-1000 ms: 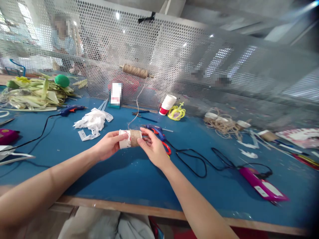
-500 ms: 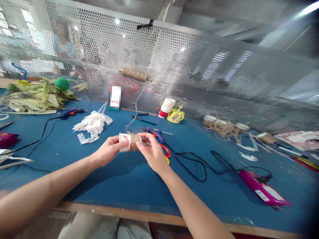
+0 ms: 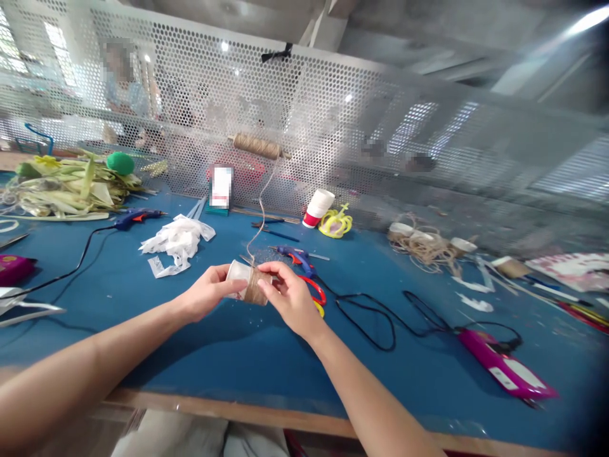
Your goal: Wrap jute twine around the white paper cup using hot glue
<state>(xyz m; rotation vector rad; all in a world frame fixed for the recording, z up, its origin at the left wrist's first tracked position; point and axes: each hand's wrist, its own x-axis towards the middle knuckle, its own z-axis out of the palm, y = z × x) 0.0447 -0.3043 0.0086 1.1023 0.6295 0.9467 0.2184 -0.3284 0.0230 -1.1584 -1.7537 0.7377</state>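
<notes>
A white paper cup [image 3: 238, 273] lies sideways between my two hands, above the blue tabletop. Brown twine [image 3: 257, 289] is wound round one half of it. My left hand [image 3: 208, 292] grips the bare white end, thumb on the near side. My right hand [image 3: 290, 298] holds the twine-covered end, with its thumb pressed on the winding. From the cup a loose strand [image 3: 261, 216] runs up to a twine spool [image 3: 257, 145] mounted on a rod at the perforated screen. Just beyond my right hand lie a blue glue gun [image 3: 297, 258] and red-handled scissors [image 3: 316, 289], partly hidden.
Crumpled white plastic [image 3: 178, 238] lies left of centre, near another glue gun [image 3: 137, 218] and corn husks [image 3: 71, 184]. Stacked cups [image 3: 320, 206] lean by the perforated screen [image 3: 209, 108]. On the right are tangled twine [image 3: 423, 247], a black cable [image 3: 366, 295] and a magenta device [image 3: 507, 365].
The cup has turned and tilted in my hands, with its right end lower and more of its plain white side showing. The strand to the spool has shifted slightly right.
</notes>
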